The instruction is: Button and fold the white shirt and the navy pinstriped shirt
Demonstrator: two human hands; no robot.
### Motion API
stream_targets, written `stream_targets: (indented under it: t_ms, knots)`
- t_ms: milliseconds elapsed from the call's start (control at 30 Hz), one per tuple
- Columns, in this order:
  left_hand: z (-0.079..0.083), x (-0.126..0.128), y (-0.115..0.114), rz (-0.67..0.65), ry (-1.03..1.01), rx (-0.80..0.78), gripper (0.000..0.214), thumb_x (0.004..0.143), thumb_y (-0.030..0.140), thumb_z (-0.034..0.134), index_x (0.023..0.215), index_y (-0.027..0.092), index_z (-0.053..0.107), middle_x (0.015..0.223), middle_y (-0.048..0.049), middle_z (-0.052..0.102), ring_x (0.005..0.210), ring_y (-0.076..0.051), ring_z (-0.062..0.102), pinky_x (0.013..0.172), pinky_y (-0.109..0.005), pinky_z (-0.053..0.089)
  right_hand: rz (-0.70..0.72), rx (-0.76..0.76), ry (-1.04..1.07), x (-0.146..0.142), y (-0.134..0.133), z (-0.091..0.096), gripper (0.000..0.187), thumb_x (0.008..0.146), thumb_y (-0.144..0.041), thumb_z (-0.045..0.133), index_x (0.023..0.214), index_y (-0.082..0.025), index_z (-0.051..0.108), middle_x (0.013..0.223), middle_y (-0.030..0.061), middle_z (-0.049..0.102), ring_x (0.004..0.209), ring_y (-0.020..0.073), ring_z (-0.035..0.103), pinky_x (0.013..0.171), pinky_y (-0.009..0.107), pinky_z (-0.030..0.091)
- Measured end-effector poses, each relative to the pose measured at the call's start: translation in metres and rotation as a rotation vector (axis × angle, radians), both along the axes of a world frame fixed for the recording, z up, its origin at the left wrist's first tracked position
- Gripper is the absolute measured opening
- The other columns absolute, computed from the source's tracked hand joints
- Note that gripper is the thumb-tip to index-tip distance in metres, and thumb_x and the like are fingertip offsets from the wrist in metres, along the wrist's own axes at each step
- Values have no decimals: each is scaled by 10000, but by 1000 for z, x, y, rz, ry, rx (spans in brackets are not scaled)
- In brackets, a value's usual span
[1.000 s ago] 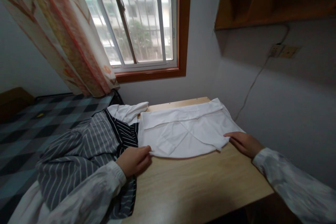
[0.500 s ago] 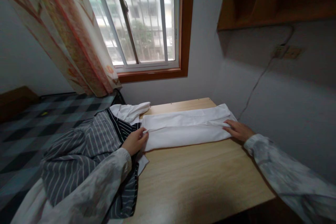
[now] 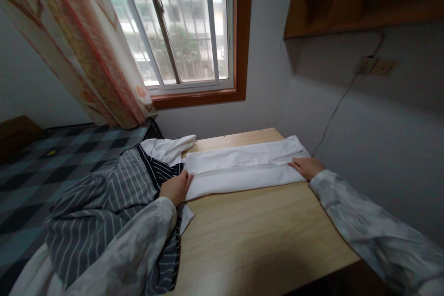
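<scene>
A white garment (image 3: 243,166), folded into a long strip, lies flat across the wooden table (image 3: 263,231). At its left end my left hand (image 3: 176,187) pinches the edge, thumb and fingertips close together. My right hand (image 3: 307,166) grips the cloth at the right end, with some fingers hidden under or behind it. Whether it is a shirt or trousers cannot be told from the folds. Beside my left hand, a grey striped garment (image 3: 100,212) with a black striped band is heaped over the table's left side, partly covered by my left sleeve.
More white cloth (image 3: 169,148) lies behind the striped heap. To the left is a bed with a checked cover (image 3: 21,194). A window (image 3: 187,32) with a flowered curtain (image 3: 93,46) stands behind. A wooden shelf (image 3: 333,14) and a cable (image 3: 335,111) are on the right wall.
The middle fold of the white garment lies flatter and its seam is more closed. My right hand has shifted slightly left and the view has moved a little.
</scene>
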State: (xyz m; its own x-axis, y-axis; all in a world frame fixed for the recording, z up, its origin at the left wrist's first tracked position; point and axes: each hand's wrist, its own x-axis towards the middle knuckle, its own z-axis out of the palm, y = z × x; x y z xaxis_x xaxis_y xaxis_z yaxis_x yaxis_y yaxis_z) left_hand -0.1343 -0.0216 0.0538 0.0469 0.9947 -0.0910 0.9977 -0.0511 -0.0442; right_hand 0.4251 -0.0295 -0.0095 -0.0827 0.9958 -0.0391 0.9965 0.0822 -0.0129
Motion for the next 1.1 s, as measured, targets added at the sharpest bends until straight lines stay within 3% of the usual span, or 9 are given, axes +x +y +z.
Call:
stream_targets:
  t_ms: [233,367,433,500,600,667,767,867,1100]
  knots:
    - [-2,11,-2,33,68,36,487,1134,494,279,1199,190,654,1045,-170,808,993,-347,799,834,-418,561,87,77,-1,7,-2,-4,490,1135,-486,341,1006,-206,722,1096,145,794,1005,285,719,860,365,488]
    - [11,12,-5,-19,88,145,432,1117,431,345,1269,155,641,1138,-188,780,994,-359,785,828,-448,577,124,202,10,8,-7,2,353,1089,-389,435,1079,-171,713,1113,165,768,1052,306,698,944,405,502]
    - [17,22,-12,-152,66,279,412,1107,372,368,1291,133,649,1288,-212,734,1106,-360,752,908,-471,578,125,292,6,-1,-12,5,308,1045,-327,481,1145,-156,717,1172,182,756,1113,329,682,1018,444,495]
    - [17,40,-23,-378,11,381,410,1099,323,388,1341,127,654,1441,-211,670,1272,-352,680,1068,-494,534,135,390,32,-19,-19,8,339,1013,-292,508,1238,-138,710,1270,204,735,1201,350,657,1106,485,468]
    - [2,80,-40,-731,-128,391,457,1098,336,427,1485,165,597,1654,-147,530,1509,-305,510,1288,-502,369,223,496,140,-67,-33,9,459,1023,-304,511,1421,-115,643,1495,217,642,1407,359,563,1245,535,376]
    - [-15,104,-46,-838,-185,357,526,1102,432,454,1553,179,552,1721,-121,453,1600,-291,397,1349,-507,270,332,476,214,-104,-41,7,526,1044,-317,502,1538,-149,569,1637,172,541,1538,329,459,1303,548,308]
    - [-37,124,-40,-821,-216,329,647,1091,536,474,1624,168,487,1748,-131,408,1635,-300,341,1361,-529,233,452,384,295,-145,-45,-1,643,1063,-381,516,1668,-178,433,1747,141,403,1627,301,348,1332,561,268]
    - [-52,121,-28,-732,-220,280,722,1086,623,446,1655,178,457,1759,-139,385,1633,-331,345,1341,-576,251,461,282,307,-154,-36,-12,713,1085,-465,503,1715,-165,355,1780,149,329,1659,301,287,1345,569,248]
    - [-63,92,-19,-569,-226,184,739,1097,637,386,1704,215,394,1791,-105,316,1657,-355,287,1337,-618,234,408,131,236,-90,-6,-35,755,1119,-589,373,1770,-248,203,1813,92,237,1685,286,211,1352,551,241]
